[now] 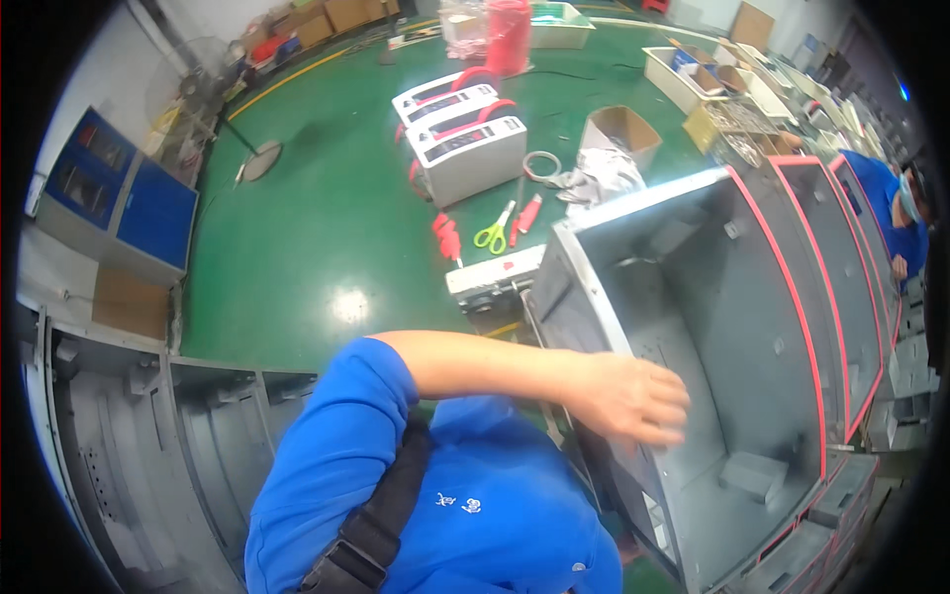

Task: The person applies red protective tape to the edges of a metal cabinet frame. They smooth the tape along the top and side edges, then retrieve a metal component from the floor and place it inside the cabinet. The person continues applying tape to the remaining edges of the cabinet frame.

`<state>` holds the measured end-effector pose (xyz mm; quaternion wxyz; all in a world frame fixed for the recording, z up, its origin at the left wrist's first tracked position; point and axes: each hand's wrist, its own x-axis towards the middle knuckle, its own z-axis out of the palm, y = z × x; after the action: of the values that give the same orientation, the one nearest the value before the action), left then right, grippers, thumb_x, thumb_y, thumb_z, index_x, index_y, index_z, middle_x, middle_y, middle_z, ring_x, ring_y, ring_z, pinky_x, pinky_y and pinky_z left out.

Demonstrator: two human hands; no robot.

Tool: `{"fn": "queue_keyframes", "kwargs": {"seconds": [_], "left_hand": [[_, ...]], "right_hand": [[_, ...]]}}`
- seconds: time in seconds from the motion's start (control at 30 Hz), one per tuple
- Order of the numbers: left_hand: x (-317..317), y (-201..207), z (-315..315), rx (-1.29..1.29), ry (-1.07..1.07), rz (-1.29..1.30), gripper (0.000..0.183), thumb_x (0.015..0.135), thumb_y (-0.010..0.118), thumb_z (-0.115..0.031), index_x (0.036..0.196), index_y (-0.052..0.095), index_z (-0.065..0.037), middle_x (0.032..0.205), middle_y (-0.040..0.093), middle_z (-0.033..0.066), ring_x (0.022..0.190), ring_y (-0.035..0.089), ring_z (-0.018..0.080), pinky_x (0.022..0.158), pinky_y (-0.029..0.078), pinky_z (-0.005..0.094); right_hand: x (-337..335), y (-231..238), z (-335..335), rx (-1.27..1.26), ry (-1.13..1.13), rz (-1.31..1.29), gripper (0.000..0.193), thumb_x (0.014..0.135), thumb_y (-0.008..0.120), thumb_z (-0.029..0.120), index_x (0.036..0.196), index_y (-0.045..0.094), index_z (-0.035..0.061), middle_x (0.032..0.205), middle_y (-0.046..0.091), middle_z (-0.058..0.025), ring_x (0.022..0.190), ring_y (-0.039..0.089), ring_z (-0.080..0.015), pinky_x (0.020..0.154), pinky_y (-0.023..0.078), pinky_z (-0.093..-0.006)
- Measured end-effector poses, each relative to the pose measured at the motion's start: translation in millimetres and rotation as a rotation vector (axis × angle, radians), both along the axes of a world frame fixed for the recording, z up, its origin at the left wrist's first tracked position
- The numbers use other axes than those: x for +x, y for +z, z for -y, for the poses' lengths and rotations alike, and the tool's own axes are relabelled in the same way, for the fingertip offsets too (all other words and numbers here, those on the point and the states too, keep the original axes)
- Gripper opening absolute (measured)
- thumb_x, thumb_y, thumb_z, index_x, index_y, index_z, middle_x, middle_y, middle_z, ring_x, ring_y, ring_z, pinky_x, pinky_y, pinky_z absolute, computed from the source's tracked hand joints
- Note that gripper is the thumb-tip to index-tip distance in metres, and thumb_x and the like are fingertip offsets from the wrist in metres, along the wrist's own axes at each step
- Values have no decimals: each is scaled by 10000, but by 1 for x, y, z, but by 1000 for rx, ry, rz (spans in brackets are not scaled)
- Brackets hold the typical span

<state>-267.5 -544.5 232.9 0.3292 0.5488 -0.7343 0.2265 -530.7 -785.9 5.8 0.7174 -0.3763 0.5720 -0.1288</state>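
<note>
My left hand [628,401] reaches across my body to the right, over the near edge of an open grey metal cabinet [712,327]. Its fingers are curled together and slightly smeared by motion. What they hold, if anything, is hidden beneath them. A red strip [792,287] runs along the cabinet's far edge, while the edge under my hand shows bare metal. Inside the cabinet sits a small grey box-like piece [754,477]. My right hand does not show.
Scissors with green handles [492,236] lie beside a red-handled tool [526,216] and a tape roll [542,166]. Beyond stand white tape dispensers [470,158] and a cardboard box [623,134]. More grey cabinets [213,436] line the left. A person in blue [876,198] stands at far right.
</note>
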Motion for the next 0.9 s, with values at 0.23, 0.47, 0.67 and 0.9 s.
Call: {"fn": "queue_keyframes", "kwargs": {"seconds": [0.23, 0.47, 0.67, 0.9], "left_hand": [[-36, -133, -155, 254, 228, -890, 345, 874, 501, -250, 1092, 538, 15, 1118, 539, 156, 1026, 522, 307, 870, 430, 390], [84, -200, -328, 521, 976, -873, 198, 800, 534, -287, 884, 631, -136, 780, 595, 111, 727, 586, 301, 647, 474, 407], [223, -212, -409, -129, 1336, -1196, 405, 775, 628, -155, 1145, 507, -41, 1033, 567, 102, 881, 560, 172, 797, 440, 299], [329, -250, -480, -352, 1314, -1349, 629, 797, 598, -264, 1299, 334, 8, 1269, 440, 175, 1098, 492, 232, 893, 399, 305]], "right_hand": [[44, -30, -101, 90, 167, -128, 452, 860, 438, 374, 1179, 467, 56, 1177, 493, -94, 1064, 477, -271, 927, 368, -434], [89, -31, -211, 69, 343, -283, 441, 862, 445, 357, 1178, 466, 51, 1181, 492, -94, 1067, 476, -270, 927, 367, -435], [190, -14, -285, 127, 406, 94, 392, 866, 480, 250, 1150, 460, -19, 1186, 486, -169, 1056, 499, -258, 896, 408, -367], [204, -16, -358, 117, 588, 4, 291, 890, 460, 193, 1063, 525, -32, 968, 602, -163, 841, 601, -221, 743, 485, -286]]}}
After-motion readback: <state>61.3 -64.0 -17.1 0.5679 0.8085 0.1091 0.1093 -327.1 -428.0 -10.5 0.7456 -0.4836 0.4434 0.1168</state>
